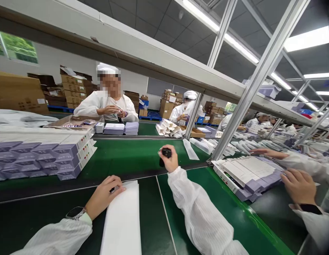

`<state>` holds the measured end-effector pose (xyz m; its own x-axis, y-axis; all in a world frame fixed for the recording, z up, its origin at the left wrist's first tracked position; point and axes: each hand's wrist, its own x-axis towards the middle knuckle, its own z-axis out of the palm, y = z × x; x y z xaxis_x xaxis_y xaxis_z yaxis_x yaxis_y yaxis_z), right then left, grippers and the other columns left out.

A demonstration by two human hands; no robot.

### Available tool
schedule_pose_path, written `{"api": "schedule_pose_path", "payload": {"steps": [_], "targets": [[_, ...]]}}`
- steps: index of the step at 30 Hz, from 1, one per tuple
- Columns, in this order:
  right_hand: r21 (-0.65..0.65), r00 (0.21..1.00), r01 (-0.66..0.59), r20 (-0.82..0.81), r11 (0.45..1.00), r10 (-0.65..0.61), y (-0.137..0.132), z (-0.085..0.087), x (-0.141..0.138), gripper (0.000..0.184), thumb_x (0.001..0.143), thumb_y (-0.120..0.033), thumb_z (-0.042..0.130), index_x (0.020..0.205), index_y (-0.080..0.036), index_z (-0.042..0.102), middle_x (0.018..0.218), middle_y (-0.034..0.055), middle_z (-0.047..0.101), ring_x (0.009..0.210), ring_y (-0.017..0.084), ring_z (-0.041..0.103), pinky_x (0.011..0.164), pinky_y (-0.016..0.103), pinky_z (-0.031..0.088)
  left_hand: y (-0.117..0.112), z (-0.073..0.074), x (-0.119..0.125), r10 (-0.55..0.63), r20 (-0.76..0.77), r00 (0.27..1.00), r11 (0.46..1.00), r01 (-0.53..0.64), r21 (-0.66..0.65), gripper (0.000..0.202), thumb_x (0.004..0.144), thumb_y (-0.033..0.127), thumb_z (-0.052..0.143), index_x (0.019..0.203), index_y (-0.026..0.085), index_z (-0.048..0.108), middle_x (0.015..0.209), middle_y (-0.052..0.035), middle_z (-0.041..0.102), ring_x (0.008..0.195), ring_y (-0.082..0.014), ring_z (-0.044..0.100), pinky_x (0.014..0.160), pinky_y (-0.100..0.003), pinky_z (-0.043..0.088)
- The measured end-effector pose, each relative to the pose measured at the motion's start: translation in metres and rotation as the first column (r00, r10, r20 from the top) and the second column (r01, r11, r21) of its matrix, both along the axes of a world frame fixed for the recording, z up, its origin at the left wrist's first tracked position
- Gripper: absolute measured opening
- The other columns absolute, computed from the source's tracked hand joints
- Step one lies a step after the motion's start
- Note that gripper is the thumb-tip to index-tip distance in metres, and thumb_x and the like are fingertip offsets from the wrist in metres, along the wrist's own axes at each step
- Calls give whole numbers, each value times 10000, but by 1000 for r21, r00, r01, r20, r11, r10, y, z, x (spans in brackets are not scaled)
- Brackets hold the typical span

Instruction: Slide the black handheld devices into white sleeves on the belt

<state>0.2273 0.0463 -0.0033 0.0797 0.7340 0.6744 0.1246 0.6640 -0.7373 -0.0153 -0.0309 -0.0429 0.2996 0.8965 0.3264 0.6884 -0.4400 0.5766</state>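
Observation:
My right hand (169, 158) is closed around a small black object with a round end (166, 152), held over the green conveyor belt (122, 152). Its exact kind does not show. Nearer to me, my left hand (106, 194) rests at the upper left corner of a long stack of white packing sheets (123, 219), thumb and fingers bent over the edge. A small dark patch shows between that thumb and forefinger; I cannot make out what it is. A thin white packing sleeve (191, 149) lies on the belt to the right of my right hand.
Stacked white-and-purple boxes (47, 152) stand at the left. More flat boxes (246, 173) lie to the right, by a co-worker's hands (299, 186). A metal post (238, 95) and overhead shelf (154, 63) cross the view. Another person (108, 102) works across the belt.

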Motion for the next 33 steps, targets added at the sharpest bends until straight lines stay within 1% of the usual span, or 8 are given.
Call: {"api": "schedule_pose_path", "payload": {"steps": [5, 8, 11, 15, 19, 25, 31, 33], "targets": [[-61, 990, -2, -141, 998, -6, 10, -1, 12, 259, 610, -235, 598, 832, -213, 465, 786, -4, 505, 750, 128, 505, 771, 327, 398, 1, -7, -1, -31, 15, 999, 999, 31, -34, 267, 769, 423, 394, 741, 221, 567, 793, -28, 552, 794, -181, 503, 700, -257, 391], [-130, 956, -147, -273, 981, 107, 13, -2, 11, 318, 636, -237, 587, 903, -243, 414, 750, -25, 491, 678, 116, 516, 708, 340, 435, 1, -8, 0, -6, -2, 1000, 999, 6, -35, 250, 783, 412, 373, 763, 216, 527, 754, -14, 538, 747, -169, 495, 656, -253, 391], [-163, 848, -359, -468, 919, 249, 10, 1, 1, 369, 696, -263, 540, 1000, -310, 337, 768, -40, 484, 677, 110, 530, 673, 357, 462, 2, -9, 1, -43, -56, 998, 999, 42, -12, 257, 784, 402, 378, 707, 203, 521, 785, -17, 524, 781, -174, 476, 716, -278, 379], [-210, 709, -573, -611, 792, 351, 6, 1, -21, 297, 746, -298, 487, 996, -332, 330, 773, -46, 490, 725, 114, 537, 679, 393, 470, 2, -8, 2, -52, -85, 995, 999, 52, 7, 260, 783, 385, 384, 699, 193, 537, 854, -33, 507, 829, -183, 457, 790, -315, 362], [-244, 650, -683, -633, 688, 420, 11, -4, -52, 224, 745, -292, 499, 908, -294, 345, 803, -45, 506, 753, 120, 541, 668, 394, 479, 0, -7, 4, -67, -66, 996, 997, 69, 34, 222, 794, 323, 379, 722, 193, 544, 923, -42, 489, 903, -188, 427, 833, -324, 354], [-271, 585, -776, -646, 569, 491, 16, -11, -90, 346, 720, -245, 545, 963, -327, 312, 782, -56, 510, 712, 112, 550, 645, 393, 491, 2, -12, 2, -1, -51, 999, 999, 4, 52, 189, 801, 287, 388, 712, 191, 524, 990, -51, 438, 982, -206, 355, 837, -343, 345], [-271, 581, -790, -618, 551, 530, 12, -17, -94, 358, 709, -263, 561, 973, -324, 326, 777, -56, 518, 721, 127, 562, 661, 406, 482, 5, -15, -1, -4, -16, 1000, 1000, 4, 27, 190, 775, 328, 437, 668, 193, 516, 994, -45, 426, 989, -218, 350, 846, -357, 329], [-296, 574, -806, -600, 512, 558, 9, -19, -95, 337, 704, -295, 566, 960, -304, 347, 748, -53, 536, 735, 139, 569, 677, 403, 471, 6, -12, 0, 26, 34, 999, 999, -27, 18, 193, 768, 341, 444, 663, 195, 515, 1006, -41, 419, 1011, -218, 345, 865, -361, 315]]}}
